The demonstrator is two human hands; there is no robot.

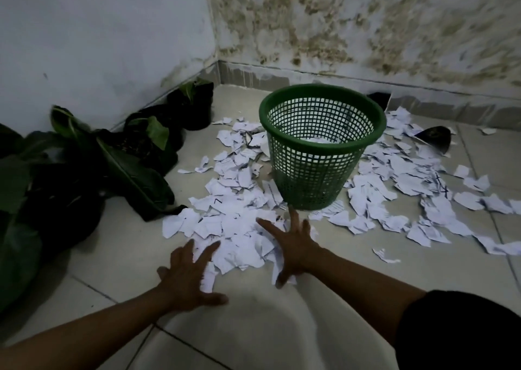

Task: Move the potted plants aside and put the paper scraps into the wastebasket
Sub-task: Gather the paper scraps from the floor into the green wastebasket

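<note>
The tiled floor (pixel 282 327) near me is bare, but it ends at two stained walls (pixel 98 31) meeting in a corner. The potted plants (pixel 84 166) stand in a row along the left wall. The green wastebasket (pixel 318 149) stands among the paper scraps (pixel 234 228), a few already inside it. My left hand (pixel 189 279) and right hand (pixel 293 248) lie spread, fingers straight, on the nearest scraps, gripping nothing.

The wastebasket (pixel 321 147) stands on the floor (pixel 282 327) amid paper scraps (pixel 234 228), a few scraps inside it. Potted plants (pixel 84 166) line the wall (pixel 98 31) to its left.
</note>
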